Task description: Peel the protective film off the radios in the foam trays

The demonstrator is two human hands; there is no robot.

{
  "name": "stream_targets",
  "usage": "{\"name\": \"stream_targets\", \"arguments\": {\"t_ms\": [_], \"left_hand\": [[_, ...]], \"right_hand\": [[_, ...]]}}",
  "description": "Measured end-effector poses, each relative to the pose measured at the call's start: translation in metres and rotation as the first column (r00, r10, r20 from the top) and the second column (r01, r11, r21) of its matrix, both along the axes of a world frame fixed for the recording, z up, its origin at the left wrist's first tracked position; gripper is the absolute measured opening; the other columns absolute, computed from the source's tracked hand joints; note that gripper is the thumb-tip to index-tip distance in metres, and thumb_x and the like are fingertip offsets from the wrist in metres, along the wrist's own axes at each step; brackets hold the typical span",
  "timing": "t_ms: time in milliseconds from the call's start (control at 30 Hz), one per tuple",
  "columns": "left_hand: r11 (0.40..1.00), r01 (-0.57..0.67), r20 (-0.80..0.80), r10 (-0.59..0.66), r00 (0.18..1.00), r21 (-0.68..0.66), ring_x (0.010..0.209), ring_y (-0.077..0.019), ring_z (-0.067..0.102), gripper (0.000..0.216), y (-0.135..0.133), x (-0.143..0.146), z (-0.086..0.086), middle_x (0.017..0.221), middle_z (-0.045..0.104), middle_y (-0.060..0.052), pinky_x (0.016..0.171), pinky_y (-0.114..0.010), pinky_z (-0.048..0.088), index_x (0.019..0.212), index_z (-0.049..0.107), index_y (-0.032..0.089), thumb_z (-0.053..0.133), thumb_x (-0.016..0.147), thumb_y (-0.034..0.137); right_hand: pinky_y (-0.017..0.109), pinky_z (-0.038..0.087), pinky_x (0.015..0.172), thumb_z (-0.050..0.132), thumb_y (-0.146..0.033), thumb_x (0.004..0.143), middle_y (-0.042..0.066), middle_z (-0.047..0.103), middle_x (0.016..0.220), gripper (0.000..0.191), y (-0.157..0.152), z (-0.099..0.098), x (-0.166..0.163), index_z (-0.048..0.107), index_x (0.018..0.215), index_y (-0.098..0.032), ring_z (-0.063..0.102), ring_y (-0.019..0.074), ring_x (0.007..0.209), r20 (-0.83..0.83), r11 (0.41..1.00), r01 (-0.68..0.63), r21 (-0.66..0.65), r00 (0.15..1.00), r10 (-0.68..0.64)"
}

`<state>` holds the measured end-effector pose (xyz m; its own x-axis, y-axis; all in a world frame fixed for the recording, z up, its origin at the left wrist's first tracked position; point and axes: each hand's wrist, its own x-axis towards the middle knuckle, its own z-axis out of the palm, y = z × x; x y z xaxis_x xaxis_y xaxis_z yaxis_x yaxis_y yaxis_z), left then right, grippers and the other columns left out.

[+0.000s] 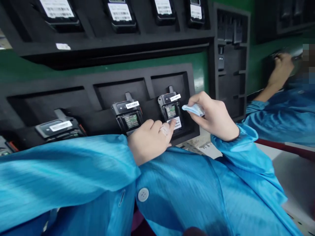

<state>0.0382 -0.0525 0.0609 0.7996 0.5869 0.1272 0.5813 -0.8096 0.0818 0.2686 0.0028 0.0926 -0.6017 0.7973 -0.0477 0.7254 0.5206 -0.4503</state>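
Note:
A handheld radio (pixel 171 108) with a stubby antenna lies in the right-hand pocket of a black foam tray (pixel 145 73), its back bay uncovered and a green circuit board showing. My left hand (pixel 150 139) reaches over its lower end, the index finger stretched onto the white label there and white wrapping around one finger. To the right of this radio, my right hand (pixel 211 113) is closed on a folded pale-blue cloth (pixel 194 109), held just off the radio. A second radio (pixel 126 109) of the same kind lies left of it, partly hidden by my left hand.
Another radio (pixel 59 126) lies farther left, partly behind my sleeve. A raised black tray (pixel 93 39) at the back holds several labelled devices. At right stands a compartmented black tray (pixel 232 62) with small black parts. A co-worker's hand (pixel 283 67) is at the far right.

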Motion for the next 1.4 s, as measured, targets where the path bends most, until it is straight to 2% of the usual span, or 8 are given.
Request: {"name": "stream_targets", "arguments": {"t_ms": [133, 233, 433, 567, 1033, 1167, 1267, 1400], "left_hand": [[1.0, -0.006, -0.004, 0.006, 1.0, 0.001, 0.074, -0.0205, 0.057, 0.067, 0.005, 0.0, -0.006, 0.086, 0.065, -0.008, 0.061, -0.034, 0.038, 0.135, 0.055, 0.003, 0.065, 0.086, 0.048], [1.0, -0.025, 0.009, 0.025, 1.0, -0.004, 0.075, -0.0214, 0.056, 0.072, 0.004, 0.0, -0.007, 0.087, 0.065, -0.009, 0.061, -0.035, 0.037, 0.135, 0.055, 0.003, 0.067, 0.084, 0.053], [0.999, -0.038, 0.01, 0.038, 0.999, -0.023, 0.073, -0.021, 0.055, 0.069, 0.003, 0.004, -0.007, 0.087, 0.063, -0.009, 0.06, -0.034, 0.035, 0.133, 0.056, 0.001, 0.065, 0.086, 0.051], [0.999, -0.025, 0.017, 0.025, 1.0, -0.045, 0.074, -0.0216, 0.056, 0.063, 0.004, 0.005, -0.007, 0.087, 0.064, -0.01, 0.061, -0.034, 0.036, 0.128, 0.059, -0.001, 0.064, 0.087, 0.047], [0.998, -0.011, 0.059, 0.014, 0.998, -0.056, 0.074, -0.0227, 0.058, 0.057, 0.006, 0.007, -0.008, 0.083, 0.063, -0.011, 0.061, -0.035, 0.032, 0.122, 0.062, -0.002, 0.062, 0.089, 0.044], [0.996, 0.001, 0.026, 0.001, 1.0, -0.088, 0.077, -0.0237, 0.058, 0.06, 0.007, 0.008, -0.009, 0.089, 0.066, -0.013, 0.062, -0.035, 0.033, 0.13, 0.056, -0.003, 0.06, 0.091, 0.043], [0.994, 0.001, -0.013, -0.003, 1.0, -0.106, 0.081, -0.0243, 0.058, 0.065, 0.006, 0.007, -0.004, 0.096, 0.067, -0.017, 0.063, -0.035, 0.035, 0.137, 0.049, -0.005, 0.058, 0.093, 0.042], [0.999, 0.029, 0.04, -0.03, 0.999, 0.017, 0.079, -0.0213, 0.057, 0.048, -0.006, -0.013, 0.013, 0.095, 0.067, -0.014, 0.063, -0.034, 0.038, 0.132, 0.054, -0.004, 0.053, 0.095, 0.029]], "right_hand": [[0.031, 0.043, 0.078, 0.055, -0.02, 0.09, 0.004, 0.061, 0.098, 0.009, 0.004, -0.014, -0.009, 0.059, 0.099, -0.02, 0.056, 0.0162, 0.089, -0.047, 0.993, -0.073, 0.088, 0.996, 0.078], [0.033, 0.037, 0.075, 0.055, -0.026, 0.092, 0.004, 0.061, 0.098, 0.009, 0.009, -0.02, -0.018, 0.061, 0.098, -0.022, 0.052, 0.0186, 0.088, 0.068, 0.977, -0.123, 0.173, 0.991, 0.113], [0.034, 0.031, 0.071, 0.049, -0.022, 0.094, 0.006, 0.058, 0.087, 0.014, 0.011, -0.003, -0.035, 0.061, 0.091, -0.018, 0.044, 0.021, 0.082, 0.4, 0.938, -0.283, 0.202, 0.898, 0.185], [0.034, 0.03, 0.069, 0.048, -0.018, 0.092, 0.006, 0.053, 0.079, 0.017, 0.012, 0.004, -0.043, 0.057, 0.079, -0.018, 0.041, 0.0205, 0.077, 0.481, 0.911, -0.353, 0.214, 0.85, 0.216], [0.035, 0.03, 0.07, 0.043, -0.015, 0.094, 0.008, 0.053, 0.082, 0.02, 0.004, 0.002, -0.047, 0.06, 0.083, -0.016, 0.04, 0.0207, 0.079, 0.505, 0.91, -0.35, 0.22, 0.84, 0.201], [0.035, 0.034, 0.068, 0.045, -0.012, 0.089, 0.008, 0.053, 0.079, 0.015, 0.006, 0.015, -0.043, 0.056, 0.08, -0.017, 0.042, 0.021, 0.076, 0.585, 0.9, -0.372, 0.225, 0.791, 0.181], [0.035, 0.04, 0.07, 0.053, -0.017, 0.086, 0.007, 0.054, 0.08, 0.005, 0.009, 0.032, -0.033, 0.058, 0.084, -0.018, 0.044, 0.0216, 0.076, 0.58, 0.918, -0.274, 0.288, 0.812, 0.061], [0.035, 0.042, 0.072, 0.058, -0.023, 0.087, 0.006, 0.058, 0.086, 0.007, 0.007, 0.043, -0.027, 0.06, 0.093, -0.019, 0.049, 0.0212, 0.081, 0.433, 0.943, -0.111, 0.313, 0.901, -0.038]]}}
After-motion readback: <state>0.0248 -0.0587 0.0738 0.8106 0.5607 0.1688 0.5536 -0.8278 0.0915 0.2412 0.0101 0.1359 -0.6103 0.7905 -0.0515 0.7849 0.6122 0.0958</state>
